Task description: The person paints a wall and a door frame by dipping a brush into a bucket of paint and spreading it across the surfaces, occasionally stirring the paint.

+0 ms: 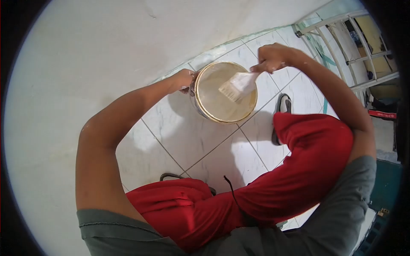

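Observation:
A round paint bucket (205,112) with a yellowish rim is tipped so that its pale inside faces me. My left hand (184,80) is closed on the bucket's left side at the rim. A wide paintbrush (239,86), its bristles and ferrule coated in white paint, is in the closed fist of my right hand (272,59). The bristles point down and left over the bucket's mouth, overlapping its right half in this view. White specks mark the right hand and wrist.
A white wall (106,47) rises close on the left, meeting the tiled floor (213,160) along a green-stained edge. A metal-framed rack (354,51) stands at the upper right. My red-trousered knees (307,145) and sandalled feet are close to the bucket.

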The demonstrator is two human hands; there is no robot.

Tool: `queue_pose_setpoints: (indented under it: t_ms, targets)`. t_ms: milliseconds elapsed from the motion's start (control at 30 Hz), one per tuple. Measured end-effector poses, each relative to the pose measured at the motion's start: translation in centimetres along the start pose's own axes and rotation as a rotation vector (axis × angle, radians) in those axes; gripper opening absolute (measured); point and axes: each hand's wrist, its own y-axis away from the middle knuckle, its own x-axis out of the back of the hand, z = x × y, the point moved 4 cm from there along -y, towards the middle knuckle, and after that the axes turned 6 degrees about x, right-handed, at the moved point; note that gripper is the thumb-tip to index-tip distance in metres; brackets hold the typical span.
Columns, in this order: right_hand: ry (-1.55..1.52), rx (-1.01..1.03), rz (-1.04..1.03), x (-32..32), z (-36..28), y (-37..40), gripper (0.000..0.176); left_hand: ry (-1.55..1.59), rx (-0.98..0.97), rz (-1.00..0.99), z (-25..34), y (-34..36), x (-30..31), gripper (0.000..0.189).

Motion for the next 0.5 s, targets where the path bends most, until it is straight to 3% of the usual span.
queue_pose_setpoints:
  t_ms: [67, 200, 333, 400, 467, 500]
  targets:
    - [-0.027, 0.205, 0.036, -1.3, -0.6, -1.3, 0.049, 0.040, -0.019, -0.012, -0.1, -0.7, -0.2, 0.016]
    - [0.140, 0.252, -0.032, -1.3, -1.7, -0.5, 0.048, 0.016, 0.014, 0.066, 0.3, -0.1, -1.1, 0.019]
    - [0.265, 0.515, 0.027, 0.4, -2.3, -1.3, 0.040, 0.062, -0.041, 0.094, -0.1, 0.3, -2.0, 0.029]
    - [0.212, 0.639, 0.053, 2.1, -2.6, -1.3, 0.042, 0.171, -0.003, 0.100, -0.6, -0.2, -2.3, 0.031]
    - [0.277, 0.652, 0.007, 2.8, -1.8, -2.0, 0.044, 0.306, -0.096, 0.106, -0.5, -0.2, -2.6, 0.026]
    - [0.275, 0.695, 0.024, 3.5, -1.4, -1.5, 0.045, 0.335, -0.073, 0.127, 0.3, 0.6, -2.9, 0.035]
